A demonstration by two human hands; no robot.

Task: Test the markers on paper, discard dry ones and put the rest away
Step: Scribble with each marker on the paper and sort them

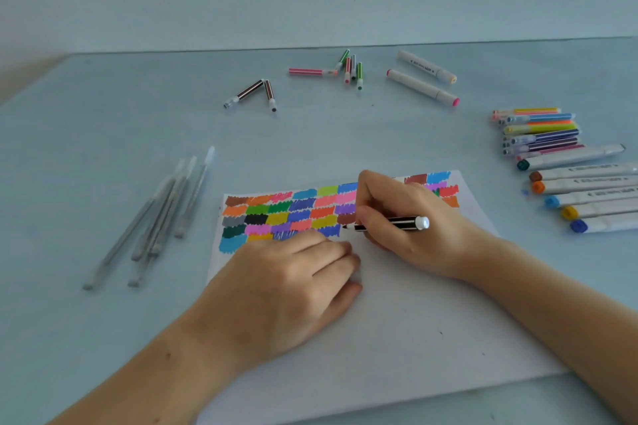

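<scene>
**Two hands on the test sheet**

Your right hand (411, 217) pinches a black striped marker (397, 222), tip down on the paper (397, 321) beside the colour swatches (286, 214). Your left hand (286, 286) rests on the sheet, fingers curled; whether it holds anything, you cannot tell.

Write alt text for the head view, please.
A right hand holds a black marker tip-down on paper filled with colour swatches, while the left hand presses the sheet. More markers lie around the table.
</scene>
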